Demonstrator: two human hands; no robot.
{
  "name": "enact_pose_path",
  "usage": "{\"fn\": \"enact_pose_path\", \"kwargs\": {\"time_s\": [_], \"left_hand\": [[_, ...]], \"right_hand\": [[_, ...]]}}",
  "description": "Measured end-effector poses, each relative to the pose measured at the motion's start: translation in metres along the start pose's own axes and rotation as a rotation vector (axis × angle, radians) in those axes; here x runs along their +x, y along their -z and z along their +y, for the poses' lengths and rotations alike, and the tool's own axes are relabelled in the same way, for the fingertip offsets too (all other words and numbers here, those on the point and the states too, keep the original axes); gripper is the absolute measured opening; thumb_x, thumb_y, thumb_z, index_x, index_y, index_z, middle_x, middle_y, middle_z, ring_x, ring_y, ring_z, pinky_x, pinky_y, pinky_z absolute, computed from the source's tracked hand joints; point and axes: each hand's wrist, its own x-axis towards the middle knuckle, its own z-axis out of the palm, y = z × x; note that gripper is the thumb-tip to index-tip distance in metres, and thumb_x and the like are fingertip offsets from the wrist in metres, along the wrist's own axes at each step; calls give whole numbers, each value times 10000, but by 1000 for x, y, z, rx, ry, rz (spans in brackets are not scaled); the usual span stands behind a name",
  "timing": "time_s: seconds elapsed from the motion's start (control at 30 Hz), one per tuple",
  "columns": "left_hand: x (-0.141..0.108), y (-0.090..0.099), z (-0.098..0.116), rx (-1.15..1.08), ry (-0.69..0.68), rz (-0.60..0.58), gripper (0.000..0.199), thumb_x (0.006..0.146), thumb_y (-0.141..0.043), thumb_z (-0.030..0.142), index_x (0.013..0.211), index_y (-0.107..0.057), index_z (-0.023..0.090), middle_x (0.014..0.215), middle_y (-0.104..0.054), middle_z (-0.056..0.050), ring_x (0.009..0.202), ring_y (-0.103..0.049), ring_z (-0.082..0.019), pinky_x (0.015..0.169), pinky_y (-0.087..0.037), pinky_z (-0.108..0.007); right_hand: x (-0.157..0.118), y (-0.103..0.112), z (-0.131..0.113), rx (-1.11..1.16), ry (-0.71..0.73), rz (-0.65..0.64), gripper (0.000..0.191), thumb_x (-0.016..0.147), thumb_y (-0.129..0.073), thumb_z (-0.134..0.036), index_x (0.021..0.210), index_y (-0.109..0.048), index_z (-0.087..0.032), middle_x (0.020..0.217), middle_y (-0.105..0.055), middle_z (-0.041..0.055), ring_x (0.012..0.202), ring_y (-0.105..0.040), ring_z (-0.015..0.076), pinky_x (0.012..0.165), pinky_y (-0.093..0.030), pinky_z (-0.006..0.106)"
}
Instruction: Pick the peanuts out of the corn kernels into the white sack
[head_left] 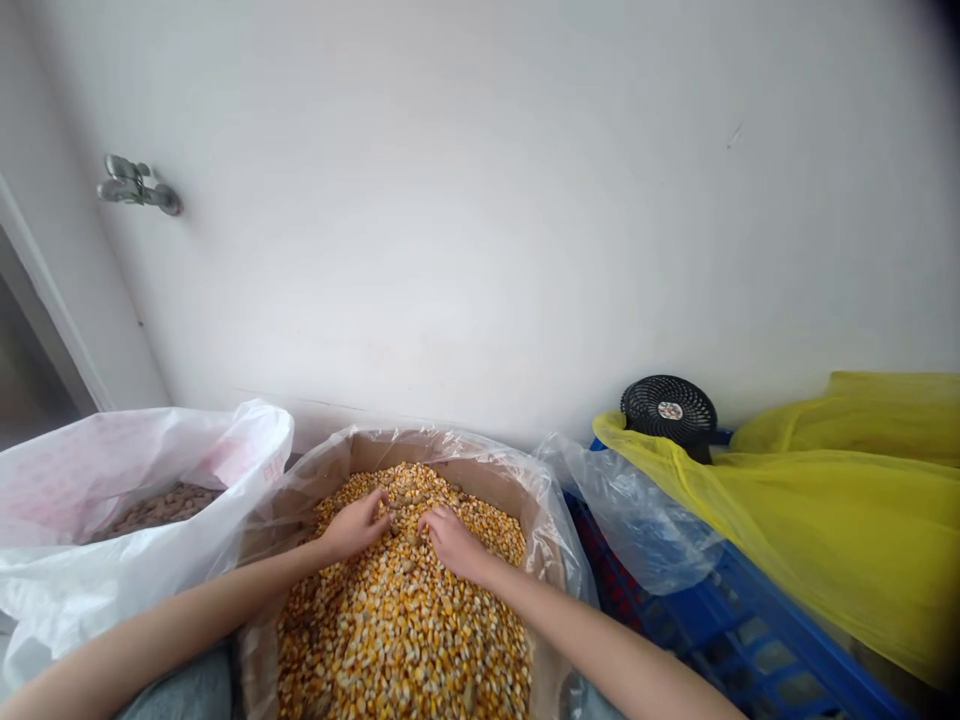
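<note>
Two half-curled hands low over dried corn kernels (405, 640), left hand (358, 527) and right hand (452, 542) just apart, fingertips dipped in, any grip on kernels hard to tell; lumpy grain heaped inside a plastic-lined cardboard box (375, 450), crinkled film along its rim, white plastic sack (112, 590) just beside.

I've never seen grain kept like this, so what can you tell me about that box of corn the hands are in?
The open brown cardboard box is lined with a clear plastic bag, crumpled around its rim. Dried corn kernels, mostly yellow-orange with paler ones among them, heap inside. The left hand and right hand rest fingers-down in the heap. A white plastic bag presses against its left side, and its near end runs out of view.
</note>
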Motion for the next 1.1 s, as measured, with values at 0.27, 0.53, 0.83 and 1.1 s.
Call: {"fn": "enact_pose_path", "kwargs": {"time_s": [0.27,0.53,0.83,1.1], "left_hand": [[-6,4,3,276,-77,-193,292,774,-351,455,839,-496,210,824,-599,-34,766,-552,-192,631,-358,-257],[-7,2,3,218,-50,-109,331,788,-279,477,764,-498,230,698,-595,-43,666,-551,-204,580,-324,-287],[0,5,-1,-132,-17,-87,349,803,-205,390,745,-490,198,642,-529,-11,648,-479,-151,614,-323,-255],[10,3,-8,-117,37,-89,450,741,-297,569,519,-352,182,499,-332,30,535,-372,-119,536,-276,-251]], "right_hand": [[-1,-7,-16,-101,-11,-108,328,807,-352,-261,1122,-433,-223,1024,-545,72,893,-515,191,744,-366,298],[0,-4,-16,-202,31,-181,230,749,-441,-333,938,-512,-223,914,-556,45,811,-523,193,677,-382,290],[0,-1,-9,-187,2,-182,215,749,-434,-333,903,-507,-202,872,-568,44,760,-516,175,627,-371,271],[1,-2,-3,-191,-52,-138,204,718,-429,-280,885,-511,-196,752,-562,17,602,-464,126,494,-304,212]]}}
